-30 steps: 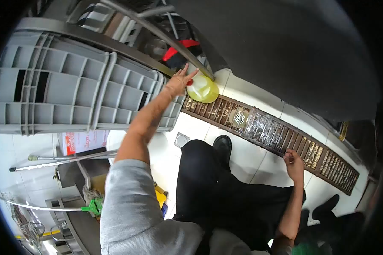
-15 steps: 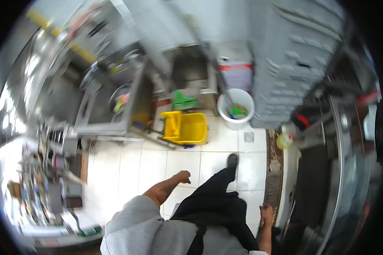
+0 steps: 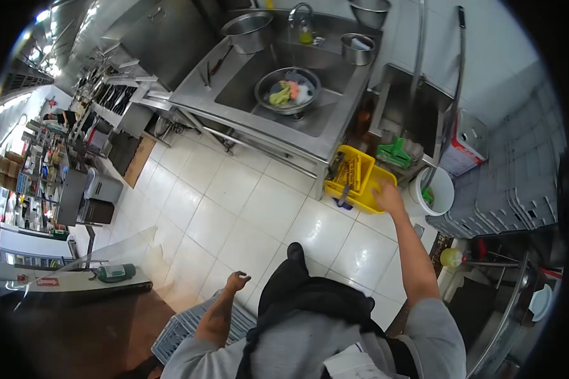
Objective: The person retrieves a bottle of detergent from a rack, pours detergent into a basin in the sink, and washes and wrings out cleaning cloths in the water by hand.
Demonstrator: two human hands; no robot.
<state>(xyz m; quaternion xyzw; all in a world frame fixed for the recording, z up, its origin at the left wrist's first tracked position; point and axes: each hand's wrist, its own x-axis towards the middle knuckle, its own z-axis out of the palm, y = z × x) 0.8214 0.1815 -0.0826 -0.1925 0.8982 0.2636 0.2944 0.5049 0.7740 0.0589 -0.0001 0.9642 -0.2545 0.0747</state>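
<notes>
My right hand [image 3: 389,196] reaches out over the yellow mop bucket [image 3: 368,201], its fingers apart and nothing seen in them. Whether it touches the bucket's rim, I cannot tell. My left hand [image 3: 237,281] hangs low above the tiled floor, near a stack of grey crates [image 3: 184,328], with fingers partly spread and nothing held. A yellow wringer [image 3: 349,174] sits in the bucket. Just behind the bucket is a green mop clamp [image 3: 394,152], and to its right a white bucket [image 3: 440,192] has a green item inside.
A steel sink counter [image 3: 196,95] holds a bowl of cloths [image 3: 288,91]. Long poles lean against the wall at the right, near stacked grey crates [image 3: 512,170]. A yellow jug [image 3: 451,257] is by the drain grate. A counter with a green bottle [image 3: 116,273] is at the left.
The view has swung left from the drain and yellow jug to the sink and mop bucket. My right hand has moved out over the yellow bucket; my left hand stays low.
</notes>
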